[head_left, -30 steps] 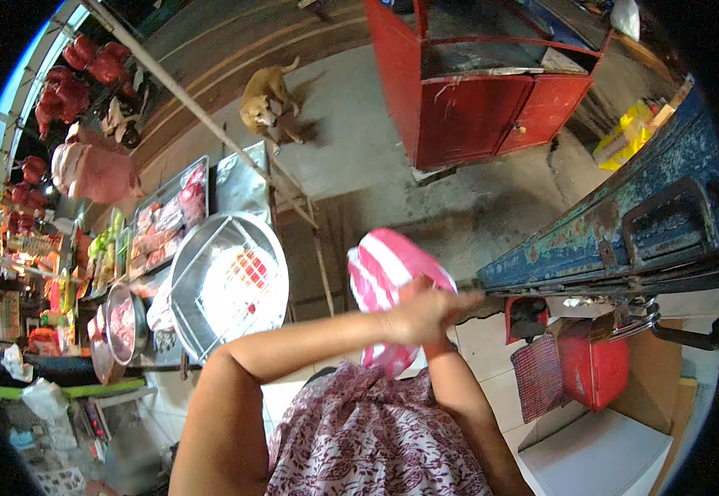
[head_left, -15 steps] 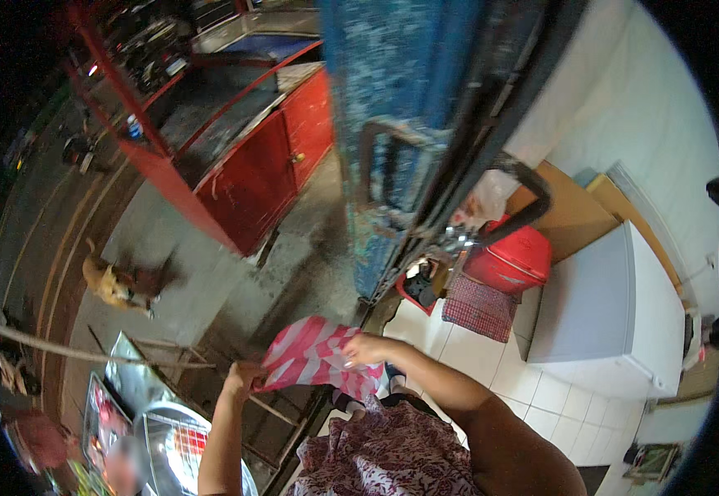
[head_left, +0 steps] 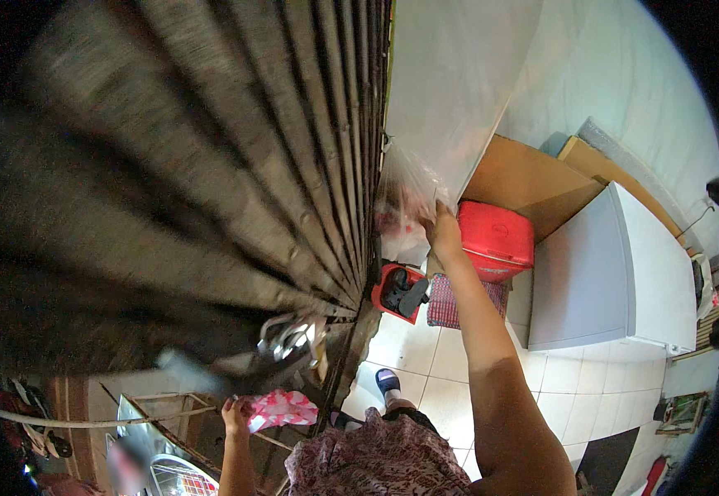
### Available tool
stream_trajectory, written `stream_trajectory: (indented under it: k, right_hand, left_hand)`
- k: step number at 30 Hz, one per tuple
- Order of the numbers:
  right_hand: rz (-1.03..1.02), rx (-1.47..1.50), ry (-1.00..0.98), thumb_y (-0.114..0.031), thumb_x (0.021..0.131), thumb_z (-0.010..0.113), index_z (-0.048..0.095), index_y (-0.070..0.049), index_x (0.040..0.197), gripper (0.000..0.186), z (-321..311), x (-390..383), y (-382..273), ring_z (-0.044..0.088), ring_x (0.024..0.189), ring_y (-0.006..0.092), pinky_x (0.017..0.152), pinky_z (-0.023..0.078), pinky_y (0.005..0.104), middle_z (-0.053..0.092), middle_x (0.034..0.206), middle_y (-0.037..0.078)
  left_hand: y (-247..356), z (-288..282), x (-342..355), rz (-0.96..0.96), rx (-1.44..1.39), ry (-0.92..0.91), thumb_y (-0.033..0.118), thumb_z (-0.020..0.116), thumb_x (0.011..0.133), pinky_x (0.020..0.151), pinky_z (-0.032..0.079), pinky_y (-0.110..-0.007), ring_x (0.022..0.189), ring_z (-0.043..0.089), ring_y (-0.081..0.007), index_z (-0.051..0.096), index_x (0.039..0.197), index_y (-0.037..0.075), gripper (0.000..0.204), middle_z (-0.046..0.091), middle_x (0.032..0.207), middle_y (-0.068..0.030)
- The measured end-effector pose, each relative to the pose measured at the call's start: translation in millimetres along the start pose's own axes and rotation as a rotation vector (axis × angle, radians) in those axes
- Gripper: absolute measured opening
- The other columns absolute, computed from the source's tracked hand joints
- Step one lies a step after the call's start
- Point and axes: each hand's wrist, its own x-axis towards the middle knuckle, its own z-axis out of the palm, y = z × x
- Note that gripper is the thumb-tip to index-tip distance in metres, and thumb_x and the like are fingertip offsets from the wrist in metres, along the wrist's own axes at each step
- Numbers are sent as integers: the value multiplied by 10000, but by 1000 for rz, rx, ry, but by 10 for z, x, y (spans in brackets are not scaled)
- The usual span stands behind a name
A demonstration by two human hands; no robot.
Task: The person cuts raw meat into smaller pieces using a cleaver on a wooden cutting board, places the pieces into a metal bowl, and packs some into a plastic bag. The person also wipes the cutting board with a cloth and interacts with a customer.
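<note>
- At the lower left, a metal basin (head_left: 156,468) with a wire rack shows at the edge of view.
- The left hand (head_left: 234,417) is clamped on one end of a pink-and-white bag (head_left: 283,412), which sticks out to its right, bunched, below the corrugated shutter (head_left: 202,182). With only that end pinched, the thin bag could slip out or drop if the fingers loosen.
- Shiny blurred metalwork (head_left: 292,337) stands just above the bag; a careless lift could snag and tear it there.
- Right of the shutter hangs a clear plastic bag (head_left: 401,202) with pinkish contents. A hard tug could rip it or spill what it holds into the red tub (head_left: 378,299) of dark footwear below.
- The right hand (head_left: 444,231), well apart from the left, has its fingers at the clear bag's right edge; whether they grip it I cannot tell. Reaching this far sideways could upset the person's balance.
- Against half a second ago, the left hand keeps the pink-and-white bag, now more crumpled; the right hand has left it for the clear bag. The view has swung right, losing the dog and red cabinet.
</note>
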Motion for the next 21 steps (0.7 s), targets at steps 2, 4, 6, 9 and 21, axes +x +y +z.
stream_trajectory:
  k: [2,4,6,9,21]
  right_hand:
    - [-58,-64,65,-256,796,754,436,66,1359,722,116,396,-76,535,1150,460,978,450,459,548,1255,309]
    - [-123,-189,95,-286,786,764,383,66,1398,802,277,743,-149,510,1188,441,1000,431,465,536,1287,282]
    - [-75,-346,-23,-354,798,752,307,16,1457,878,429,1045,-176,469,1233,412,1020,407,469,521,1330,227]
    - [-56,-475,-177,-396,820,728,267,-77,1496,878,651,1360,-55,517,1213,377,995,423,483,532,1344,187]
    - [-147,-174,-139,-266,903,581,695,-152,1035,208,590,1822,321,655,935,386,767,527,482,690,974,173]
  left_hand:
    - [-190,-245,11,-38,-287,63,47,613,879,521,462,-294,575,572,-164,591,810,59,73,607,690,-62]
    - [-336,-519,85,96,-251,131,85,618,898,462,406,-272,540,518,-131,596,800,82,101,566,658,-18]
    - [-410,-813,-123,62,-332,-401,283,484,977,805,512,-472,968,633,-281,550,1233,-7,393,635,1134,-138]
    - [-590,-817,-422,59,-124,217,281,497,977,793,509,-407,915,631,-261,571,1204,19,354,639,1080,-112]
    - [-491,622,-435,-145,-191,257,208,507,974,738,539,-425,772,580,-223,588,1062,20,223,586,902,-73]
